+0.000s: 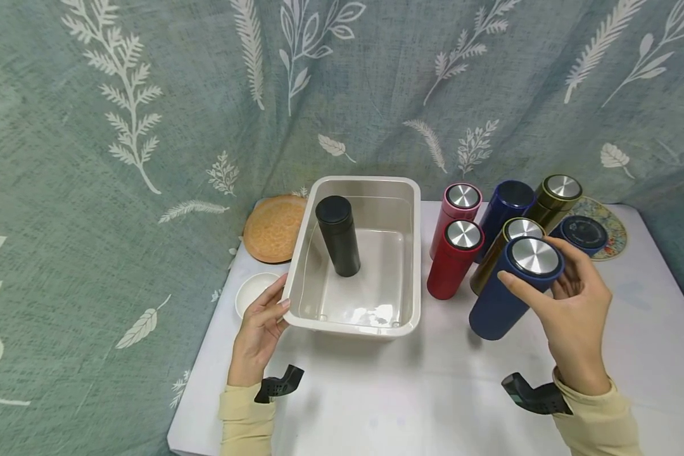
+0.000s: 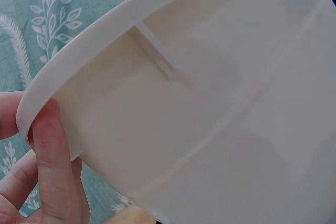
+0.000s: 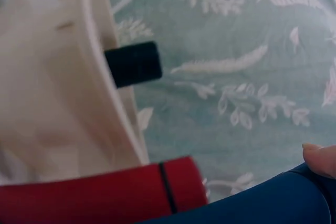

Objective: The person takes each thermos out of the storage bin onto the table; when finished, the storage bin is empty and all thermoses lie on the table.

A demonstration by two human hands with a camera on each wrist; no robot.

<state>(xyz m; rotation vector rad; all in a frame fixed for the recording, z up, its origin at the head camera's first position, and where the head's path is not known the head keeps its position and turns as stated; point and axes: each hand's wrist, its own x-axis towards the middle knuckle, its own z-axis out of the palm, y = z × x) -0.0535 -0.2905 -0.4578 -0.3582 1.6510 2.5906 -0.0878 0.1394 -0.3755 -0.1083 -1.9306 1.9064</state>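
My left hand (image 1: 259, 329) grips the near left corner of a cream plastic bin (image 1: 348, 329); in the left wrist view, thumb and fingers pinch its rim (image 2: 79, 51). Inside the bin stands a black thermos (image 1: 340, 240), leaning slightly. With the right hand (image 1: 581, 310) I hold a dark blue thermos (image 1: 504, 304) with a silver-topped lid, thumb and fingers around its upper end. It is tilted, in front of a gold-brown thermos (image 1: 486, 269). A red thermos (image 1: 453, 266) stands between the bin and the blue one. What lies under the bin is hidden.
Behind stand a pink thermos (image 1: 447, 218), a glossy blue one (image 1: 498, 212), an olive one (image 1: 547, 201) and a dark one (image 1: 582, 234) by a patterned round mat (image 1: 612, 231). A round wooden board (image 1: 270, 228) and a white bowl (image 1: 251, 294) sit left of the bin.
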